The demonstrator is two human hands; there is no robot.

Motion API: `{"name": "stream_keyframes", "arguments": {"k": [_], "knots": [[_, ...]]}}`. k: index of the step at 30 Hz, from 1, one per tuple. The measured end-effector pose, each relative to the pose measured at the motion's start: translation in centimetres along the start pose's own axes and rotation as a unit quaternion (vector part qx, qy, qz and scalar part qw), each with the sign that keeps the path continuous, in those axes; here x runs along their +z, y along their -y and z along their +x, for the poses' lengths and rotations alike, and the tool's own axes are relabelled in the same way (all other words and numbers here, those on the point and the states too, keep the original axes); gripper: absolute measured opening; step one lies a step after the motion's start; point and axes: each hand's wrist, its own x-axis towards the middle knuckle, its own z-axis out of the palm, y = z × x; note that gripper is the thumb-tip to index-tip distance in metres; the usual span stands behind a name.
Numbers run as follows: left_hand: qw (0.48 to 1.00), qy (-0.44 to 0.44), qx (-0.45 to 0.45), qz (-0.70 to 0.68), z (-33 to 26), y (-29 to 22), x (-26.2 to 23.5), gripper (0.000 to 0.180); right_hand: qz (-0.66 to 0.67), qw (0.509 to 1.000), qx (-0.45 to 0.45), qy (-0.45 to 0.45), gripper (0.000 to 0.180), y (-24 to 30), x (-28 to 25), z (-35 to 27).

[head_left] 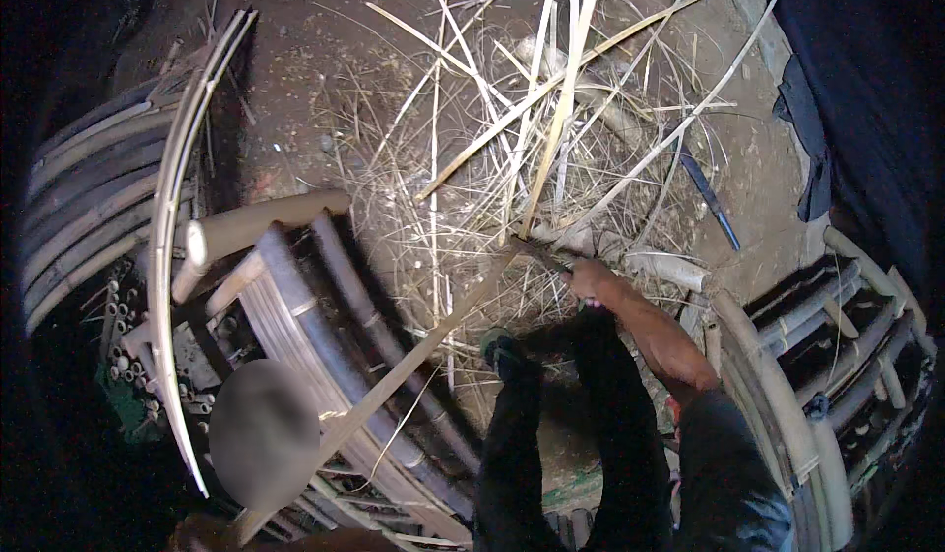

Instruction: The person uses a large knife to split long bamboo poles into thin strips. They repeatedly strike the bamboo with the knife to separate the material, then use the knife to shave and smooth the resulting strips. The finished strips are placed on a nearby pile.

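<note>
Dark sleeve (pixel 733 463) closest, a right hand (pixel 594 283) clenches what looks like a knife (pixel 539 254) against a bamboo strip (pixel 423 348) slanting over the floor (pixel 285 80) toward its middle, seemingly mid-split and calling for steady pressure, the left hand (pixel 207 534) too dim to tell its hold.

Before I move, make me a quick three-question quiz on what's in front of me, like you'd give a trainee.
1. Open: where does the blue knife lie?
2. True or false: the right hand is open and empty.
3. Fill the gap: the long strip slants up from the picture's lower ____ toward that hand.

Key:
1. On the ground.
2. False; it grips a dark tool.
3. Left.
</note>
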Motion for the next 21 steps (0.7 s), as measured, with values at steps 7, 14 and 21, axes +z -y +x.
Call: {"name": "stream_keyframes", "arguments": {"k": [7,14,21], "knots": [[0.996,-0.072,0.052,-0.017,6.3,-16.1,7.7,0.048,-0.070,0.930,-0.241,-0.269,0.024,11.7,-3.0,-20.4],[0.988,-0.112,0.106,-0.004,6.4,-37.2,14.5,0.046,-0.103,0.960,-0.106,-0.237,0.038,14.5,-8.2,-33.0],[0.966,-0.115,0.228,-0.036,-0.1,-50.7,17.8,0.045,-0.145,0.869,-0.350,-0.319,0.023,21.9,-10.8,-44.2]]}}
